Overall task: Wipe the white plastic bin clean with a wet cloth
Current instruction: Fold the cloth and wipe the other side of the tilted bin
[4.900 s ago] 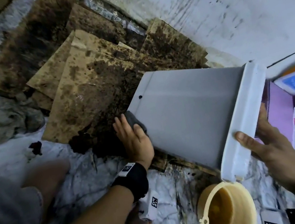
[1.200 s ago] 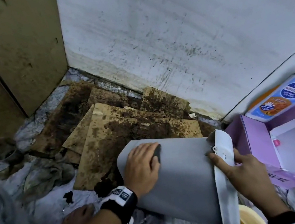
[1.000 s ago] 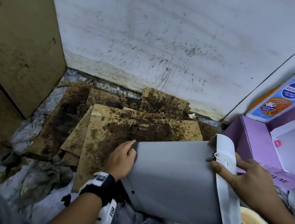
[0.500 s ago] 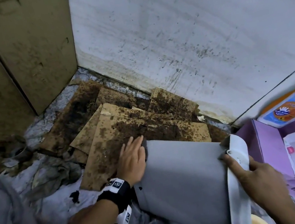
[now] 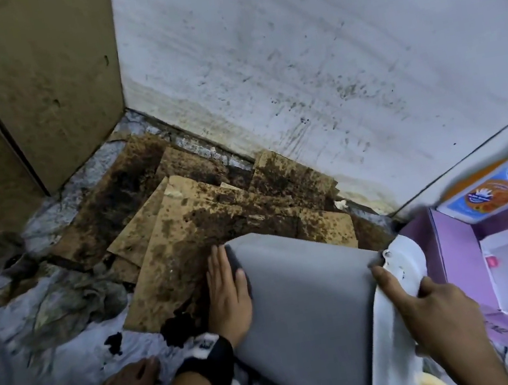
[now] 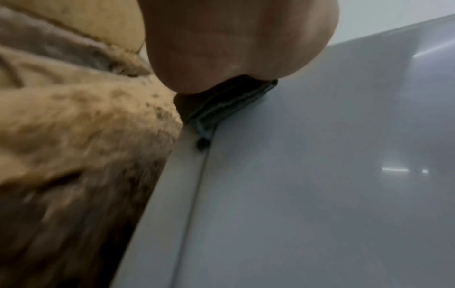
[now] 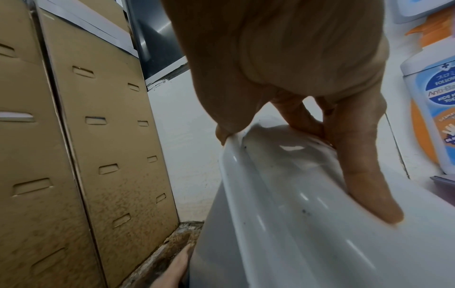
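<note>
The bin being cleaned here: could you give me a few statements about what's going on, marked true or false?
1. The left hand presses a dark cloth flat against the bin. True.
2. The right hand is idle, off the bin. False: its fingers grip the white rim.
3. The bin stands upright on the floor. False: it is tipped on its side.
4. Stained cardboard lies on the floor behind the bin. True.
5. A purple box sits to the right of the bin. True.
</note>
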